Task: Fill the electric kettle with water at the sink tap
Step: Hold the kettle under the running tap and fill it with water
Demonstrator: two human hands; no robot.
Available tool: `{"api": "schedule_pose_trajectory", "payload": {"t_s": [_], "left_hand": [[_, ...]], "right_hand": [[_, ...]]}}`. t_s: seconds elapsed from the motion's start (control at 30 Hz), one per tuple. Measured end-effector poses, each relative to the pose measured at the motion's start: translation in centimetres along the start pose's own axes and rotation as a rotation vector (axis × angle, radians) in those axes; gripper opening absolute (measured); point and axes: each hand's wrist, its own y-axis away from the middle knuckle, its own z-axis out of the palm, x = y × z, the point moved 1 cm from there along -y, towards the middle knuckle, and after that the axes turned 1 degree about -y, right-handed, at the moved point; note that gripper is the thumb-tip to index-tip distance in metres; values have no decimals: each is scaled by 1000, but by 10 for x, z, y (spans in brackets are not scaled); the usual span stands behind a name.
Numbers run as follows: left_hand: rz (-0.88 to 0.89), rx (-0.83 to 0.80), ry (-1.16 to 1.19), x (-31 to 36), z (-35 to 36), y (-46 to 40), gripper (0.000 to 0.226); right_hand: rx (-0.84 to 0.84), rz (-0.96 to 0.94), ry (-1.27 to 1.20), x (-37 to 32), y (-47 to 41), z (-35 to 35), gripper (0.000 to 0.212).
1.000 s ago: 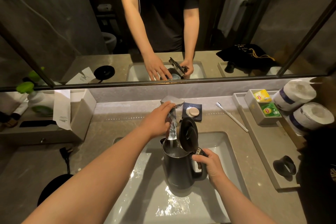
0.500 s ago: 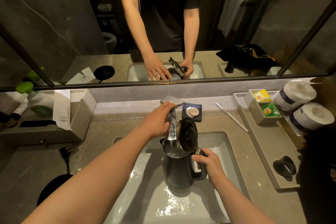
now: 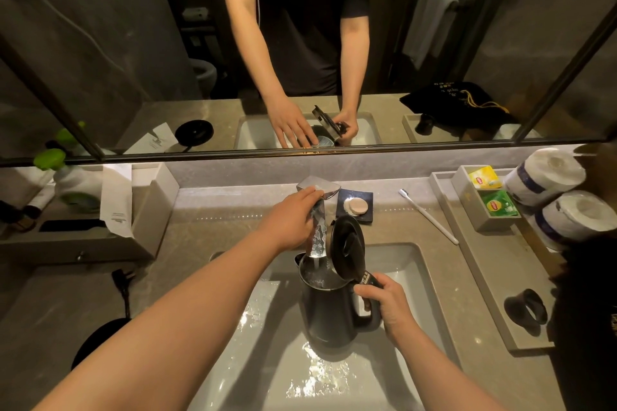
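A: How does the right hand (image 3: 392, 305) hold?

B: It is closed around the handle (image 3: 369, 294) of the kettle (image 3: 334, 314), fingers wrapped fully. The kettle stands upright inside the sink (image 3: 410, 264), under the tap (image 3: 317, 210), with its lid (image 3: 345, 245) tipped open toward the right.

A: And the left hand (image 3: 288, 222)?

B: It lies on the tap, with the fingers (image 3: 309, 193) curled over the flat lever at the top. I would say it presses lightly on the lever, but how firm the pressure is, I cannot tell.

A: Is the water running?

B: Yes. A stream (image 3: 319, 243) falls from the spout straight into the open mouth of the kettle. Water is seen inside near the mouth, but the exact level is hard to read from this angle. The bottom of the sink is wet and shining also.

A: So how much of the task is done?

B: In my judgement the filling is in the middle. The lid is open, the kettle is in place, and the water goes in. What is left: to shut the tap when there is enough, close the lid and lift the kettle out. Its round black base (image 3: 100, 340) waits on the counter (image 3: 200, 227) at the left, well apart from the sink.
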Motion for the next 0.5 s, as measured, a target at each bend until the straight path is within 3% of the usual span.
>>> {"api": "schedule_pose_trajectory", "payload": {"t_s": [0.23,0.37,0.5], "left_hand": [[6,31,-5,1,-2,-3,58],[-1,3,5,0,-1,-2,58],[0,-10,27,1,-2,-1,61]], "right_hand": [[11,-1,16,0,0,-1,39],[13,-5,34,1,-1,-3,57],[12,18,23,0,-1,-2,38]]}}
